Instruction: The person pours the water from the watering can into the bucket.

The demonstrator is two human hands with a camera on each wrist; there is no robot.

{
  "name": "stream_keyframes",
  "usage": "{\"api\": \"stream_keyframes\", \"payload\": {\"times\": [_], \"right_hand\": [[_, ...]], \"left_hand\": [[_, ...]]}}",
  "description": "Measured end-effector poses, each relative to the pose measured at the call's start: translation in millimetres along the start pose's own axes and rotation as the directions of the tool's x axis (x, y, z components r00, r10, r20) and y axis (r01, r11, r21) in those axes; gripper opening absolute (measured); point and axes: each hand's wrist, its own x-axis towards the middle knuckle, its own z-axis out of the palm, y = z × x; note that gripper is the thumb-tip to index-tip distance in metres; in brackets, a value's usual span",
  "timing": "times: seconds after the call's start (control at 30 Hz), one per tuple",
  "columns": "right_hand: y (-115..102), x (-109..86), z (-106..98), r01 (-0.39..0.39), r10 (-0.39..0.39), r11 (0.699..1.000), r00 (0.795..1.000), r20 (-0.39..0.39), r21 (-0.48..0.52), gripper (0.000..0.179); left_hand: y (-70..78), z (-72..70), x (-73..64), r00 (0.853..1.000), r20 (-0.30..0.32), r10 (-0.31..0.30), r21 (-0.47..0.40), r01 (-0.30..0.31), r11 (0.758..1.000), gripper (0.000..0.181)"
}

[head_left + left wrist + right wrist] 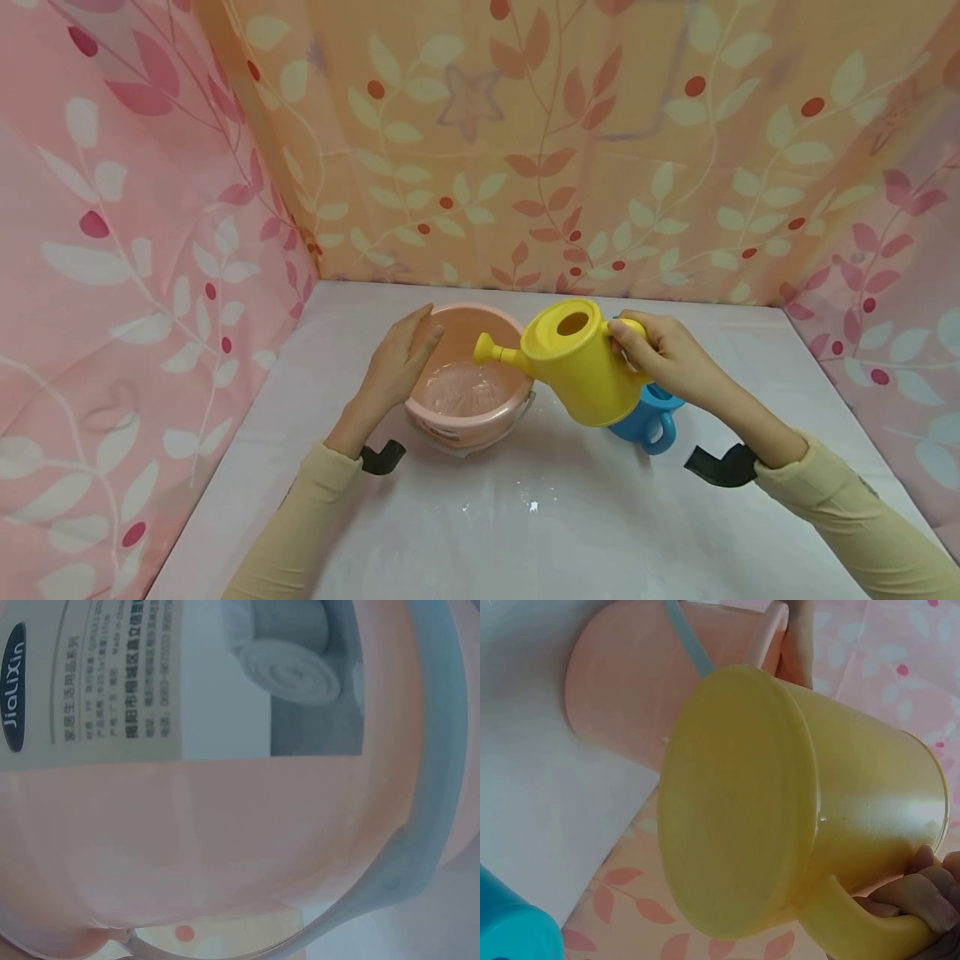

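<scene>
Yellow watering can (592, 379), pale pink bucket (476, 423), blue cup (647, 419), orange leaf-and-berry-patterned back cloth (510, 192).

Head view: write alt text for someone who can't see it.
A person's right hand holds a yellow watering can tilted, its spout over a pink bucket, the left hand at its rim. A blue cup, partly hidden by the can, stands on the white table.

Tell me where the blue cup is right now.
In the head view, the blue cup sits on the table to the right of the pink bucket, partly hidden by the yellow watering can in the right hand.
</scene>
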Motion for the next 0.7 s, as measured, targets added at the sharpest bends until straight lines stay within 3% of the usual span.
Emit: {"api": "stream_keyframes", "payload": {"times": [0.7], "right_hand": [[0.1,-0.3,0.4,-0.012,0.012,1.0,1.0,-0.002,-0.012,0.025]], "left_hand": [[-1.7,1.2,0.2,1.0,-0.002,-0.005,0.007,0.005,1.0,0.064]]}}
